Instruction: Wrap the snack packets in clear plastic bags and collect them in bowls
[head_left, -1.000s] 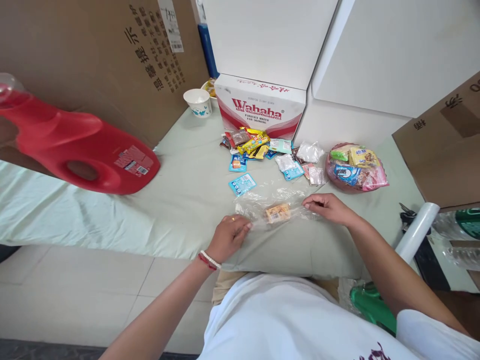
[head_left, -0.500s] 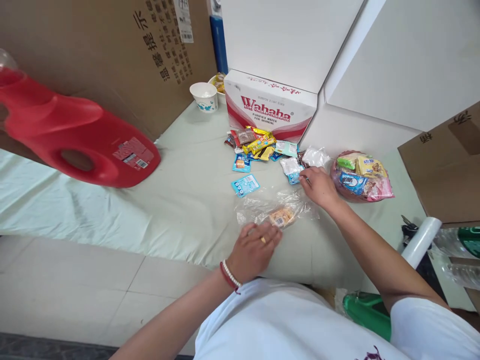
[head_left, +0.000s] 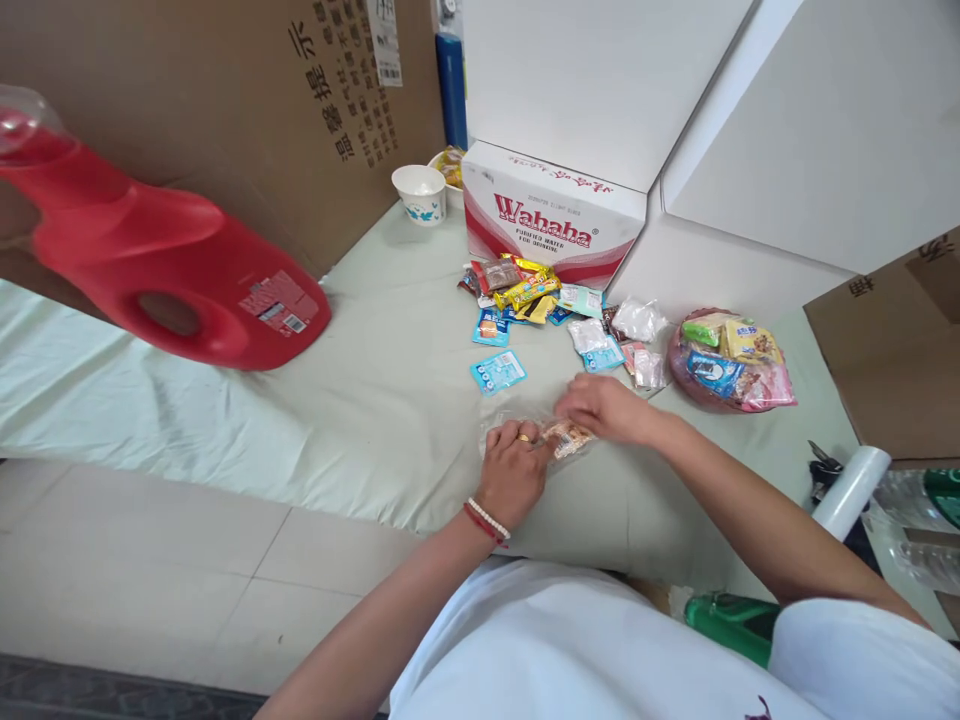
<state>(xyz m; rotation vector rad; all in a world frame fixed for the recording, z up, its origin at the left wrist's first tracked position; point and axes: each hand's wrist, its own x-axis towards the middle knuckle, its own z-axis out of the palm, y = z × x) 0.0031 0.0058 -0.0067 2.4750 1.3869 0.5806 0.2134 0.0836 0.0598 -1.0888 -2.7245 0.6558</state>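
clear plastic in a thin film (head_left: pixel 491 412) lies low in the middle of the frame, on the pale green cloth (head_left: pixel 390 400) that covers the counter (head_left: pixel 660 510). a small orange-brown snack (head_left: pixel 570 440) sits on or inside the film, between the person's two hands; which of the two cannot be told.

the left hand (head_left: pixel 514 468), with a gold ring (head_left: pixel 524 438) and a white beaded bracelet (head_left: pixel 489 519), rests palm down over the film at the snack's left side. its grip is narrow, the fingers bent and close together, though whether they pinch the plastic cannot be told. the right hand (head_left: pixel 602 406) reaches in from the right, fingers gathered at the snack's upper edge; its grip looks narrow too, but what it holds is hidden.

above the hands lies a blue packet (head_left: pixel 499 372), apart from the heap of snacks (head_left: pixel 529 290) in front of the white and red box (head_left: pixel 551 215). silvery packets (head_left: pixel 637 320) lie right of the heap, near a round basket (head_left: pixel 679 385) of wrapped snacks. a paper cup (head_left: pixel 420 195) stands left of the box, and a big red bottle (head_left: pixel 187 270) fills the left of the frame.
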